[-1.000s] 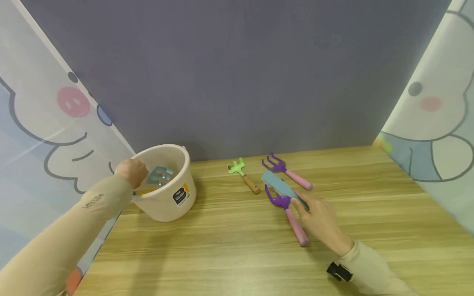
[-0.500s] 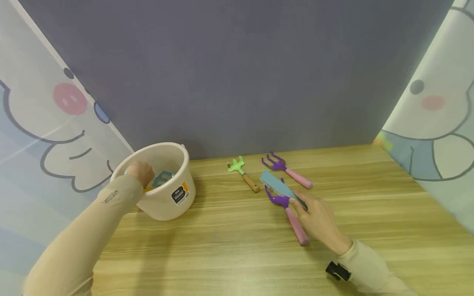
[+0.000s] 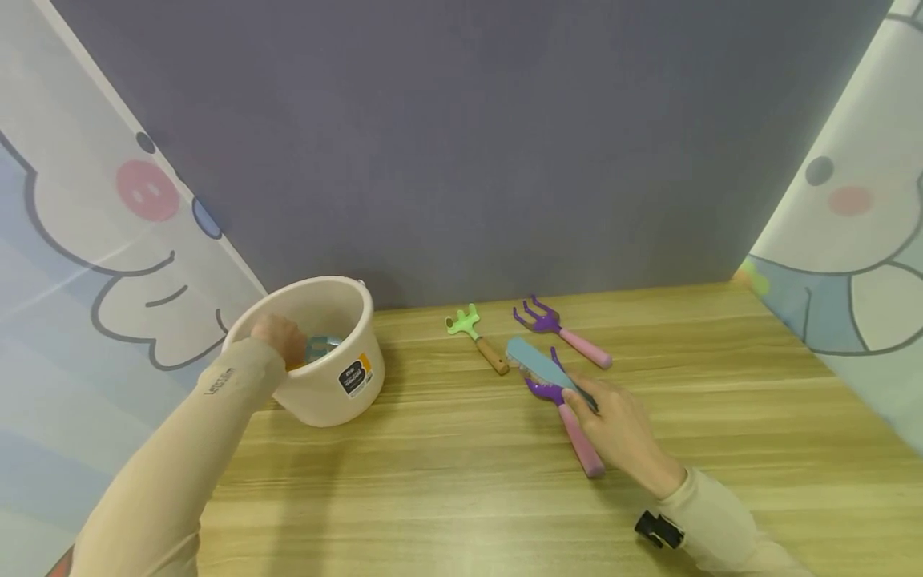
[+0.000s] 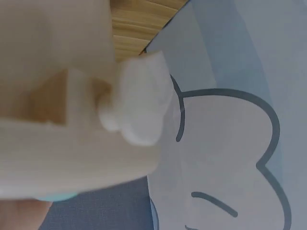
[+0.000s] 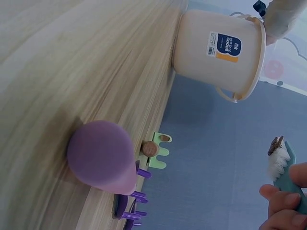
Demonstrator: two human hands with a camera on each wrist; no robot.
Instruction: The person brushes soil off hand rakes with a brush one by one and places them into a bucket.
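In the head view my left hand (image 3: 280,340) reaches over the near rim into a white bucket (image 3: 324,397), its fingers curled. It seems to grip a blue hand rake (image 3: 318,349), whose prongs show beside the fist. The handle is hidden, with a bit of orange under the hand. My right hand (image 3: 623,429) holds a blue brush (image 3: 537,365) with whitish bristles, gripped by its dark handle end. The brush is over a purple hand fork with a pink handle (image 3: 581,441). In the right wrist view the brush bristles (image 5: 277,163) carry brown bits at the tip.
Another purple hand fork (image 3: 544,320) with a pink handle lies farther back. To its left is a small green rake (image 3: 464,320) with a wooden handle. A grey wall (image 3: 461,160) closes off the back of the wooden table (image 3: 433,497); cartoon-printed panels stand at both sides.
My left hand has moved right and deeper into the bucket, and the blue rake's prongs have sunk lower with it. My right hand with the brush has hardly moved.
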